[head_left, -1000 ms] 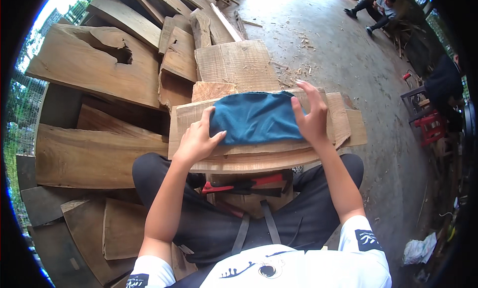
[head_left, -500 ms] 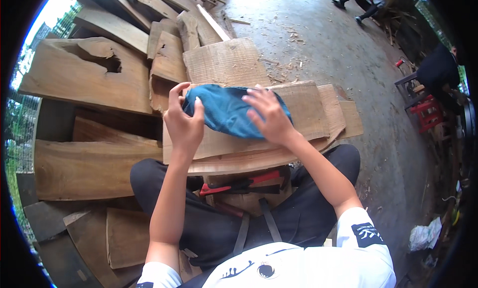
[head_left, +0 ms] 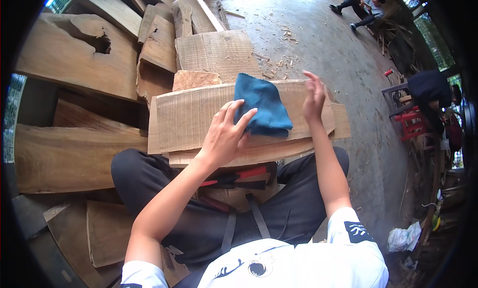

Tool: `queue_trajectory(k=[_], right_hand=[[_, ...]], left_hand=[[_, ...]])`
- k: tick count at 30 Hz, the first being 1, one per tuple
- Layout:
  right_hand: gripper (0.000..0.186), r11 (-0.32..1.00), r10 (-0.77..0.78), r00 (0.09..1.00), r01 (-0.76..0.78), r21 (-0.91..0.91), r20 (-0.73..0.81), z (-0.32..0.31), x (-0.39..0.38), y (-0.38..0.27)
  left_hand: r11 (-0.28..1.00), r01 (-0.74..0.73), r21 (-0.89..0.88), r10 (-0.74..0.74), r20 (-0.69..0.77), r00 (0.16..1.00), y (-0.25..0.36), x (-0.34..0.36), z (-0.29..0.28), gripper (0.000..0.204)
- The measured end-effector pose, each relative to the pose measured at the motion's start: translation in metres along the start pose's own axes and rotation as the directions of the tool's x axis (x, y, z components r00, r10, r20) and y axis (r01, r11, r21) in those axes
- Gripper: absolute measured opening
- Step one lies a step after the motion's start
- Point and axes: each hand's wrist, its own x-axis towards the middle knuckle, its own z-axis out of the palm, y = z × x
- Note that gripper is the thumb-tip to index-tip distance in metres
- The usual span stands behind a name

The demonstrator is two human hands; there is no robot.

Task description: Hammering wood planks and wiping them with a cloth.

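A blue cloth [head_left: 267, 105], folded into a compact, roughly four-sided shape, lies on a stack of pale wooden boards [head_left: 191, 114] in front of me. At the cloth's left edge, my left hand [head_left: 223, 135] rests with its fingers curved and spread, the tips touching the fabric. My right hand [head_left: 313, 98] is raised off the cloth's right side, fingers stretched out and nothing in them. Under the boards, between my legs, a red and black tool [head_left: 251, 173] shows in part; its kind is hidden.
Rough planks pile up on the left, including one with a hole [head_left: 74, 54]. Wood shavings [head_left: 286, 61] litter the concrete floor ahead. A person [head_left: 366, 9] sits far off at the upper right. A red plastic stool [head_left: 411, 123] and a white bag [head_left: 404, 237] are on the right.
The spread-out cloth is now folded smaller and sits further right on the boards. My left hand has moved right to its edge; my right hand has lifted off and moved right.
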Motion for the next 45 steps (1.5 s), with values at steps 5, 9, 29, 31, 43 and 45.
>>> queue_trajectory(k=[5, 9, 29, 31, 43, 45], right_hand=[[0.034, 0.858, -0.497, 0.781, 0.508, 0.079, 0.378, 0.031, -0.029, -0.074], [0.056, 0.883, -0.395, 0.601, 0.457, 0.107, 0.695, 0.053, -0.057, -0.095], [0.074, 0.762, -0.334, 0.61, 0.624, -0.176, 0.718, 0.056, -0.09, -0.093], [0.078, 0.772, -0.364, 0.594, 0.623, -0.124, 0.717, 0.049, -0.091, -0.091], [0.067, 0.748, 0.138, 0.935, 0.117, -0.654, 0.325, 0.012, -0.038, -0.013], [0.065, 0.825, 0.036, 0.923, 0.188, -0.532, 0.383, 0.018, -0.053, -0.027]], left_hand=[[0.999, -0.019, 0.028, 0.018, 0.022, 1.0, -0.018, -0.001, 0.014, 0.057], [0.989, -0.072, 0.132, 0.057, 0.115, 0.992, -0.033, -0.008, 0.011, 0.046], [0.926, 0.359, 0.116, -0.358, -0.032, 0.933, -0.079, 0.024, -0.003, 0.061], [0.89, 0.346, 0.298, -0.371, 0.03, 0.928, -0.088, 0.02, 0.006, 0.066], [0.893, 0.325, 0.311, -0.347, 0.018, 0.938, -0.083, 0.012, 0.007, 0.072], [0.872, 0.322, 0.367, -0.358, 0.031, 0.933, -0.083, 0.012, 0.008, 0.073]])
